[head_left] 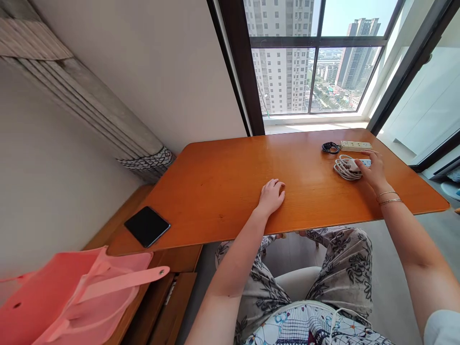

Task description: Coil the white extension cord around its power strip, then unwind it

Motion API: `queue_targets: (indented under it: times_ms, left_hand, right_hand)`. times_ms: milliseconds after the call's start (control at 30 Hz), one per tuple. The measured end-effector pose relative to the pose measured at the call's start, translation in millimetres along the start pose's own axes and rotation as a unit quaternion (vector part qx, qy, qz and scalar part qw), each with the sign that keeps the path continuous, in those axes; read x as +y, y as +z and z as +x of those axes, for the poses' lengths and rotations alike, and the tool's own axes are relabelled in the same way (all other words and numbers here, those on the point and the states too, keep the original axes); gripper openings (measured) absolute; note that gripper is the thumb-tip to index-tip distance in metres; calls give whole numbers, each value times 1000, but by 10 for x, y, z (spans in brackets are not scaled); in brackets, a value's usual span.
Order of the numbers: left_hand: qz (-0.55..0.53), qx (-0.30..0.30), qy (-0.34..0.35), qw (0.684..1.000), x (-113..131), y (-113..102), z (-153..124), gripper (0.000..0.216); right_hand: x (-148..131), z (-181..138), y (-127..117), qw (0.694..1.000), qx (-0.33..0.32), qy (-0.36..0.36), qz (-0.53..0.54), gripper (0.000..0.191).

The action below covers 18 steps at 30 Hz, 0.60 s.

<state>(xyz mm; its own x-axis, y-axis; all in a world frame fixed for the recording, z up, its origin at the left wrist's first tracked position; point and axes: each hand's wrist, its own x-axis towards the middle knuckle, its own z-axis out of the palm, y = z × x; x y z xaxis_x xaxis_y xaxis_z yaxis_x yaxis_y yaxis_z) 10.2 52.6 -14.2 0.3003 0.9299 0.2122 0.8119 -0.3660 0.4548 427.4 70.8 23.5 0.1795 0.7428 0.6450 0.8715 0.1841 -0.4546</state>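
Observation:
On the right of the orange-brown wooden table point(223, 191), my right hand point(375, 170) grips a white power strip point(365, 163) from above, thumb on the near side and fingers over the far side. The strip's white cord point(345, 167) lies coiled just left of those fingers. Right behind it rests a second, cream power strip point(355, 146) with a coiled black cord point(330, 147) at its left end. My left hand point(272, 197) rests palm down near the table's front middle, fingers loosely bent and holding nothing that I can see.
A black tablet point(147, 226) lies at the table's left end. Below it, an open pink bag point(86, 297) with a strap stands on a wooden surface. A window point(316, 57) is beyond the table, and a gathered curtain point(108, 115) hangs at left.

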Motion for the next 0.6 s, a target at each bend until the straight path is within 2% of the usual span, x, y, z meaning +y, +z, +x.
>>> queue_targets:
  times_ms: [67,167,267,400,600]
  left_hand:
    - [3,-2,2,1000,-2,4,-1,30]
    - [6,-11,0,1000,0,-4,-1,31]
    - [6,-10,-3,1000,2,-12,-2,31]
    - [8,-10,-1,1000,9,-18,-2,31]
    - [28,-15,-5,999,28,-27,-3,32]
  right_hand:
    - [147,57,-44,996,-80,-11,-38,73]
    - [294,143,-52,971,-219,-8,-101,112]
    - [349,224,-24,940,-308,6,-145,131]
    - [278,313,-9,920,-344,20,-187,126]
    - [138,356,1,909,-364,8,-203,100]
